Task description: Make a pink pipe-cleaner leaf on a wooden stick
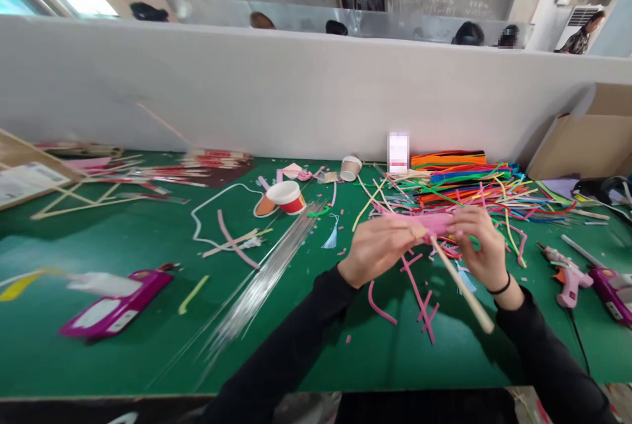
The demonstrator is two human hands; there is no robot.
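Note:
My left hand [378,247] is closed on the left part of a pink chenille piece [434,221], close to the top of a wooden stick [461,284]. The stick slants down to the right from the pink piece, its lower end above the green table [316,338]. My right hand [480,243] pinches the right end of the pink piece. Fingers hide how stick and piece are joined. Beneath the hands lie a pink chenille stem with short crosspieces [419,295] and a curved pink stem [380,305].
Many coloured chenille stems [459,180] are heaped behind my hands. A pink glue gun [570,276] with a cord lies right; a purple tool [118,302] lies left. Thin wires [266,279], a paper cup [287,197] and a blue tassel [332,232] lie left of centre. A white partition [197,88] stands behind.

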